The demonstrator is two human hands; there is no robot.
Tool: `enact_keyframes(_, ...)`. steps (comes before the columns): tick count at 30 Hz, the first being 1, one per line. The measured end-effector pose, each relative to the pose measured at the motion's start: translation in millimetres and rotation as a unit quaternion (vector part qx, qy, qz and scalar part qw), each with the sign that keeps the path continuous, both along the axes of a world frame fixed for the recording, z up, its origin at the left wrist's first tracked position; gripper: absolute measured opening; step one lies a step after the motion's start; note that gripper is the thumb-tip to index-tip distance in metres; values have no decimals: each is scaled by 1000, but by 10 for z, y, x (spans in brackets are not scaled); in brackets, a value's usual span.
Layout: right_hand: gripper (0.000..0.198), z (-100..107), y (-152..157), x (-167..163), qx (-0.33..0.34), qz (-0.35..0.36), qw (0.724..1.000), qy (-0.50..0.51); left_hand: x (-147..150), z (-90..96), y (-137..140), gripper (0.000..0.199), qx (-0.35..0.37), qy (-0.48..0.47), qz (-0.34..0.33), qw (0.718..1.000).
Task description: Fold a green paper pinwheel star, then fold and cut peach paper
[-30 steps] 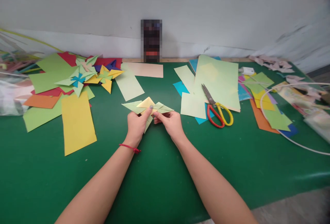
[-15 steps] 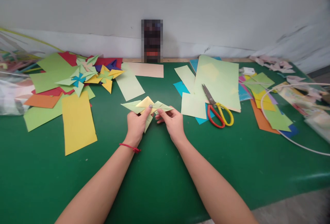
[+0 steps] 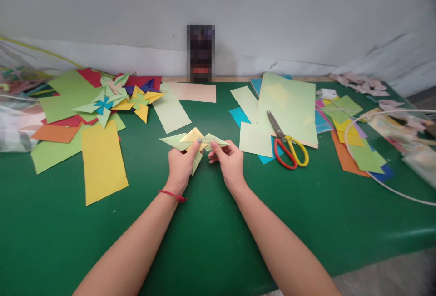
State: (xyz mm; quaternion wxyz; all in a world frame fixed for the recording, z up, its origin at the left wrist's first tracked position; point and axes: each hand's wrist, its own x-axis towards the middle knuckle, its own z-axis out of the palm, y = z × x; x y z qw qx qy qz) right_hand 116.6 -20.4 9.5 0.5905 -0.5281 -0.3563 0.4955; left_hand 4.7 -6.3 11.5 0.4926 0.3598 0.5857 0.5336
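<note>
A folded paper star (image 3: 195, 135), pale green points around a yellow middle, is held just above the green table between both hands. My left hand (image 3: 180, 164), with a red string bracelet at its wrist, pinches the middle, its thumb on the yellow fold. On the other side, my right hand (image 3: 230, 162) grips the right-hand pale green point between thumb and fingers. One point sticks out to the left and another hangs down between the hands. Fingers hide the underside of the star.
Scissors (image 3: 286, 143) with red and yellow handles lie right of my hands, against pale green sheets (image 3: 289, 100). Finished paper stars (image 3: 136, 100) and coloured sheets lie left, near a yellow strip (image 3: 104, 164). A blurred upright device (image 3: 200, 55) leans on the wall. A white cable (image 3: 345, 137) loops at right.
My right thumb has shifted slightly to the right along the pale green point. My left hand and the star hold almost still.
</note>
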Motion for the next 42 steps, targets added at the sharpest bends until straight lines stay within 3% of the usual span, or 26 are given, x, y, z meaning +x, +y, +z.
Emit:
enact_keyframes(29,27,59,-40,12,34,-74,995,-53,13,33,-20,30,3,-3,10,1000)
enact_keyframes(36,36,70,-39,18,30,-78,994,-67,9,25,-19,31,3,1,11,1000)
enact_keyframes(42,33,20,-1,19,8,-66,998,-20,16,18,-4,31,1,-4,19,1000)
